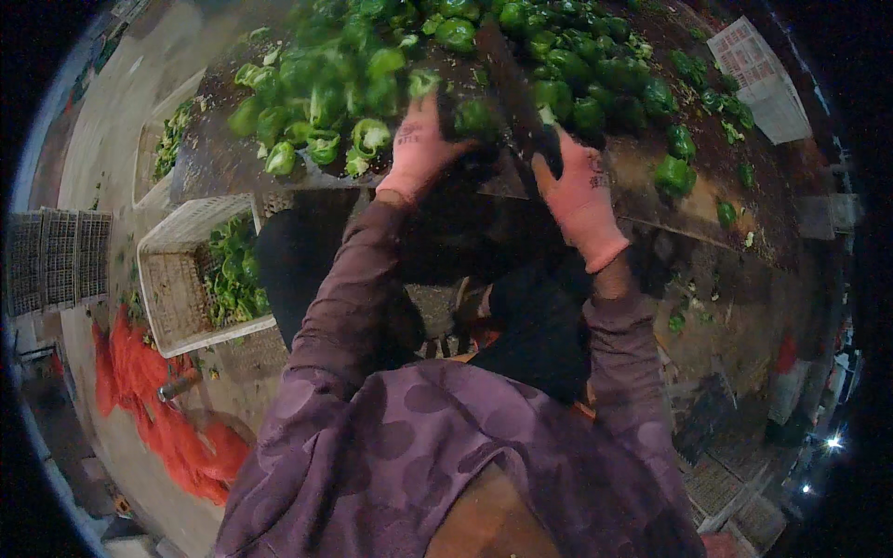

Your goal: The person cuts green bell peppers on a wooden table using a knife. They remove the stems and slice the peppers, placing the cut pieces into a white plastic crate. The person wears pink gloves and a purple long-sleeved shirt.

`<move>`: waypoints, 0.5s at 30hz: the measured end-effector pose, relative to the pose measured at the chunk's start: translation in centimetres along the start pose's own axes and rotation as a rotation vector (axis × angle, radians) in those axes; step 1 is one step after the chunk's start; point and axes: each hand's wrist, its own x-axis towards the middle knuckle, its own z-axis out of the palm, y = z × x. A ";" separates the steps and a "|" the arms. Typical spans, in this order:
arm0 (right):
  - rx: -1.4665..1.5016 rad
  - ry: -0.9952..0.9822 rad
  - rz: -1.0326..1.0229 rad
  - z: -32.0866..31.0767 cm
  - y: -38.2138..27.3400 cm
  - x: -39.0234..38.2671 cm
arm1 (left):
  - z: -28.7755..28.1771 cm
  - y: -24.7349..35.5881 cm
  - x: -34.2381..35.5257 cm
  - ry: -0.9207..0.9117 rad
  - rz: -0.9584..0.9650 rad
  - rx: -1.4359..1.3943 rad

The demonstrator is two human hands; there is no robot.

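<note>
Dark table heaped with green peppers; left hand near them, fingers spread; right hand: can't tell fingers' grip

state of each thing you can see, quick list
Left hand: gloved, at the peppers, grip unclear
Right hand: gloved, grip unclear
Near-left peppers: several cut open
Near-right pepper: looks whole
Pale crate: holding green pieces
Red material: crumpled on the floor
Lamp: lit

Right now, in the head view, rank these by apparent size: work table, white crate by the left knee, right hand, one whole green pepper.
Largest to smallest:
1. Work table
2. White crate
3. Right hand
4. Whole green pepper
</note>
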 end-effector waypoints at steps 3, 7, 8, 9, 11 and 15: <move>-0.034 0.082 -0.065 -2.3 -2.8 0.8 | -0.1 -1.2 -1.0 0.065 -0.008 -0.117; -0.033 0.044 -0.110 -1.7 -1.9 0.5 | 0.8 -1.7 -1.4 0.058 -0.032 -0.168; -0.048 0.039 -0.128 -1.1 -1.1 0.1 | 0.9 -1.5 -1.3 0.056 -0.028 -0.158; -0.050 -0.006 -0.118 -0.9 -0.6 -0.1 | 0.9 -1.3 -1.4 0.070 -0.026 -0.152; -0.054 -0.096 -0.099 -0.8 -0.3 -0.3 | 0.7 -0.9 -1.6 0.098 -0.023 -0.139; -0.090 0.032 -0.161 -2.5 -1.4 -0.4 | 1.3 -1.9 -1.7 0.114 -0.033 -0.125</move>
